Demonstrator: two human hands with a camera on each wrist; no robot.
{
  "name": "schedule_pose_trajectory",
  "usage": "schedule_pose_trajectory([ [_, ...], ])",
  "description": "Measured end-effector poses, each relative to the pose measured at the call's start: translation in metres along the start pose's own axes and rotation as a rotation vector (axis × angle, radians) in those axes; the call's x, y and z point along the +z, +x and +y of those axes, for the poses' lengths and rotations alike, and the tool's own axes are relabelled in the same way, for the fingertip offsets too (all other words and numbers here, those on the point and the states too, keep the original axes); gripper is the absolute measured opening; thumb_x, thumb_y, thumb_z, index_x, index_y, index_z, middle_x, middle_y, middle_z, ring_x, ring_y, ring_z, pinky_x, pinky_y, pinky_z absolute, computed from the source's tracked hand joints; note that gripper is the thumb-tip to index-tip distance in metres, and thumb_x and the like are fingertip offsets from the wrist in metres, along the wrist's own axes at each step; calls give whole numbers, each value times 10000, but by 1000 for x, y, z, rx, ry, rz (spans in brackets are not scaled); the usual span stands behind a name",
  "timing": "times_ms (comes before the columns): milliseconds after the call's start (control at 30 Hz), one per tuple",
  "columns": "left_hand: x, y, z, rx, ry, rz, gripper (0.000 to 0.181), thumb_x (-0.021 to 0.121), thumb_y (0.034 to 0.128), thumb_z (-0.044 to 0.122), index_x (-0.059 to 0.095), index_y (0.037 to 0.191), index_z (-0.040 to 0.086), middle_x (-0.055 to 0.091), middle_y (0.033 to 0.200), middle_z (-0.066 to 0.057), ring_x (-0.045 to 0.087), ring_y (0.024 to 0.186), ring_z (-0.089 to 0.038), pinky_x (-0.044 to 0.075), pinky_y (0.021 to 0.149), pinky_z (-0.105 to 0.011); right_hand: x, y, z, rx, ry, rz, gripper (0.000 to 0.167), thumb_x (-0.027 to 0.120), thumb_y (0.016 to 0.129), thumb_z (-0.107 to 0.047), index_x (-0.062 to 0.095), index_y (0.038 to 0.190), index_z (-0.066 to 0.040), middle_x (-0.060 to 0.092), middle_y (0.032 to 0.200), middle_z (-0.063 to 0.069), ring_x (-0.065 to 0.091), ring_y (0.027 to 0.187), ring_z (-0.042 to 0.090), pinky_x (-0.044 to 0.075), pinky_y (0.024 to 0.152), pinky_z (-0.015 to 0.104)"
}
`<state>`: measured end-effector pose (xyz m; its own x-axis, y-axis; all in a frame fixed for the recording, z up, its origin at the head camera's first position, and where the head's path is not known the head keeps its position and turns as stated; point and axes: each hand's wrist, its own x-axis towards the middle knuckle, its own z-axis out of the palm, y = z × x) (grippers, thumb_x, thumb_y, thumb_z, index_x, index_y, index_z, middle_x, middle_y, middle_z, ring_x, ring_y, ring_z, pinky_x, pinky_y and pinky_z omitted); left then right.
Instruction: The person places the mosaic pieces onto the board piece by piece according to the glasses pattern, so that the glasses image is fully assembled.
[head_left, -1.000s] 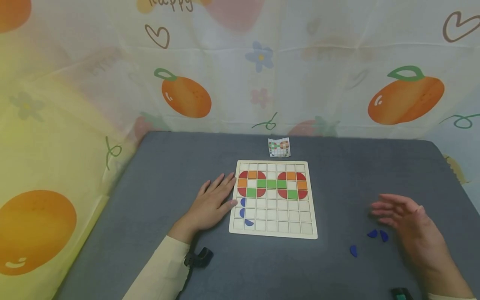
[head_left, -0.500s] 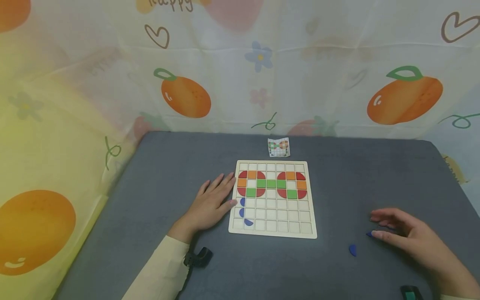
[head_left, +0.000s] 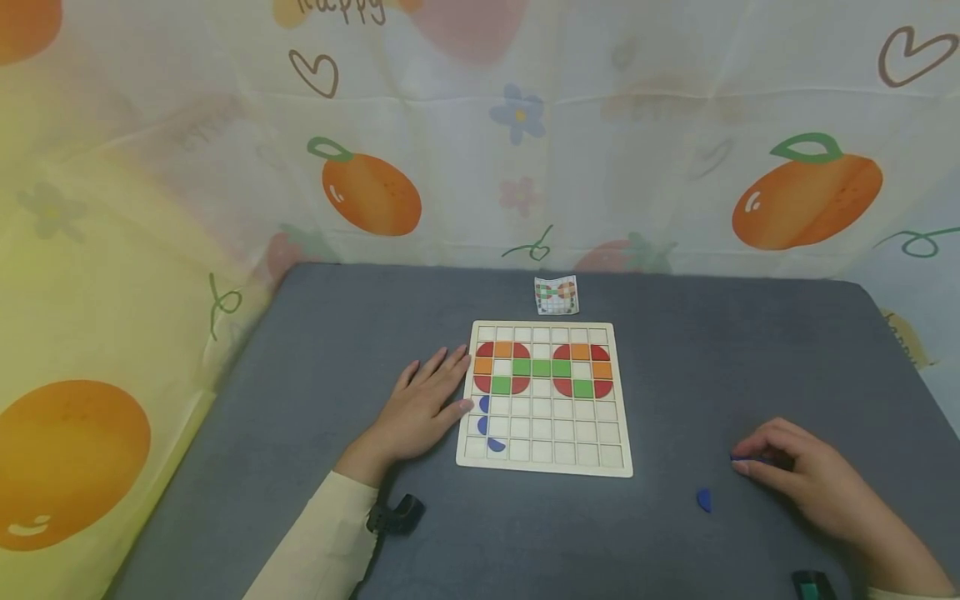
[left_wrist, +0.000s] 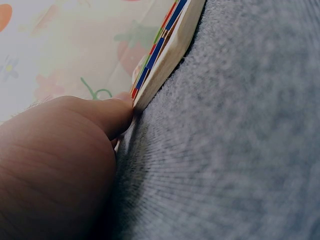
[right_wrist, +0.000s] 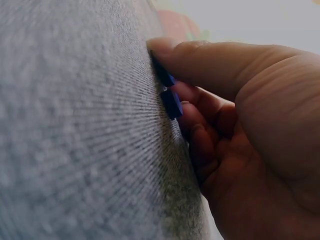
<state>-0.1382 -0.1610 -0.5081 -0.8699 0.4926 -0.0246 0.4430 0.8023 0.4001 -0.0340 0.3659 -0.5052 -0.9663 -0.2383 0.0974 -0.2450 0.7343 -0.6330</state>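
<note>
My left hand (head_left: 420, 408) lies with fingers spread along the left edge of a pale gridded board (head_left: 555, 462); its thumb touches that edge. Red, orange and green tiles form two linked rings on the board's upper half. Below them, three blue half-round pieces (head_left: 483, 426) sit at the left. On the table to the right, my right hand (head_left: 806, 479) pinches a blue half-round piece (right_wrist: 163, 74) between thumb and fingers. A second blue piece (right_wrist: 171, 103) is close by its fingertips in the right wrist view. Another blue piece (head_left: 704, 500) lies left of that hand.
A small printed card (head_left: 557, 296) with a coloured grid pattern lies behind the board. Dark grey cloth covers the table (head_left: 360, 317), and a fruit-print curtain (head_left: 465, 167) hangs at its back edge. A black wrist device (head_left: 397, 515) is by the left wrist.
My right hand has come down over the two blue pieces, and its thumb and fingers have closed on one. The left hand stays in place at the board's edge.
</note>
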Motion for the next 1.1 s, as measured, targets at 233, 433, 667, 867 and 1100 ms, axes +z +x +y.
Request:
schedule_pose_trajectory([
  [233, -1, -1, 0, 4, -9, 2, 752, 556, 1134, 466, 261, 1745, 140, 198, 1795, 8, 101, 1656, -267, 33, 1278, -618, 3, 1, -7, 62, -11, 1, 216, 842, 952, -34, 753, 994, -227, 644, 997, -72, 568, 836, 50, 468, 686, 233],
  [433, -1, 0, 0, 8, -10, 0, 747, 545, 1139, 471, 253, 1746, 148, 195, 1796, 14, 102, 1656, -257, 34, 1279, -609, 2, 3, -16, 208, -29, -14, 78, 807, 1026, -194, 773, 1078, -148, 685, 943, -39, 598, 752, 68, 489, 622, 306],
  [667, 0, -1, 0, -1, -9, 1, 741, 538, 1139, 471, 253, 1746, 154, 190, 1794, 29, 98, 1656, -243, 27, 1282, -593, 3, 3, -18, 209, -28, 106, 42, 808, 1023, -164, 797, 1060, -148, 749, 1010, 7, 631, 817, -9, 496, 650, 227],
  [867, 1, 0, -1, 0, -11, 8, 738, 546, 1136, 466, 272, 1741, 146, 199, 1790, 25, 110, 1655, -250, 35, 1281, -601, 5, 4, -23, 213, 21, 174, 111, 797, 1027, -122, 766, 1129, -91, 751, 986, 13, 656, 793, -2, 478, 628, 196],
  [1100, 1, 0, 0, -8, -4, 1, 749, 542, 1134, 482, 256, 1746, 158, 186, 1793, 31, 96, 1657, -244, 26, 1282, -595, 11, 11, -32, 222, 161, 230, 154, 799, 1024, -104, 747, 1142, -19, 791, 935, -12, 722, 781, 36, 512, 659, 171],
])
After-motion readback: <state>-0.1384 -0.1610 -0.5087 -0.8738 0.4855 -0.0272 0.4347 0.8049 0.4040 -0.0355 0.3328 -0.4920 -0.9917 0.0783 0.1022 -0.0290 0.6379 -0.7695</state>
